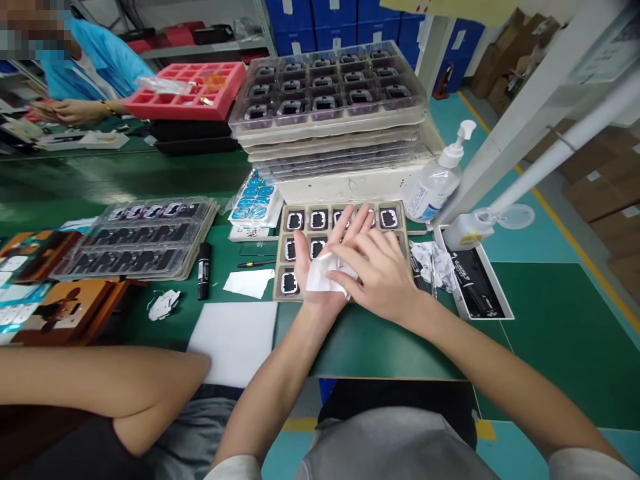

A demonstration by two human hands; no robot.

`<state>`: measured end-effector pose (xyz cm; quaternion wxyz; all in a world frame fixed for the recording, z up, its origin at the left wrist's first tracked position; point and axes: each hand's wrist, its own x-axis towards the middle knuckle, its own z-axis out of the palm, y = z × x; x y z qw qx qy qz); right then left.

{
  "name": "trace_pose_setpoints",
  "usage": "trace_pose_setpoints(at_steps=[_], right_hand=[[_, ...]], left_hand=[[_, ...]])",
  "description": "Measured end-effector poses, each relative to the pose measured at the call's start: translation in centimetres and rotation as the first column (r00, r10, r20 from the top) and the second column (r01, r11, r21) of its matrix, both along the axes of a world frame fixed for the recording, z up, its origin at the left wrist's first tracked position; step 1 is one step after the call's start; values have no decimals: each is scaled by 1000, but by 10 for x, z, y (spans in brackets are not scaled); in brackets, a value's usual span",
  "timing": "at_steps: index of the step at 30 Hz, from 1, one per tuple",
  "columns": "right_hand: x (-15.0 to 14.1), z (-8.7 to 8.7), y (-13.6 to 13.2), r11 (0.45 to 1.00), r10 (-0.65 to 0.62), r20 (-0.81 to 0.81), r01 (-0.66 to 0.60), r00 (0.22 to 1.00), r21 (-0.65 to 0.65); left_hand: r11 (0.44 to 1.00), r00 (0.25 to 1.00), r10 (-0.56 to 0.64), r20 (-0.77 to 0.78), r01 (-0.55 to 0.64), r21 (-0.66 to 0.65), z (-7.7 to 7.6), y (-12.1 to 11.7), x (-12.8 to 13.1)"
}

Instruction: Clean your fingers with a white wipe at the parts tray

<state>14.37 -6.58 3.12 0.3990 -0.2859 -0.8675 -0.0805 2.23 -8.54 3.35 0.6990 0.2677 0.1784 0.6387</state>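
Note:
Palm up over the tray, my left hand point(320, 267) has its fingers and thumb stretched out. A white tissue point(319, 275) lies against its palm. My right hand point(385, 273) reaches across from the right, its thumb and bent fingers on the tissue, pressing it to the left palm. Beneath both hands is a beige compartment tray point(276, 283) of dark square parts with pale frames point(319, 220). The hands hide the middle and right of this tray.
Tall stacked trays point(325, 127) stand behind. On the right are a pump bottle point(435, 180), crumpled tissues point(437, 267) and a white box point(500, 303). Leftward lie a black marker point(203, 270), a foam sheet point(235, 340) and clear trays point(140, 240). A co-worker's arm point(100, 380) is close at left.

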Motion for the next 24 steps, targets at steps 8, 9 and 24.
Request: trace_pose_setpoints(at_steps=[8, 9, 24], right_hand=[[4, -6, 21, 993, -55, -38, 58, 998, 100], [6, -6, 22, 998, -44, -66, 47, 997, 46], [-2, -6, -33, 968, 196, 28, -189, 980, -167]], left_hand=[[999, 997, 31, -66, -32, -22, -1, -2, 8], [999, 997, 30, -72, -33, -32, 0, -2, 8], [991, 989, 131, -68, -130, 17, 2, 3, -2]])
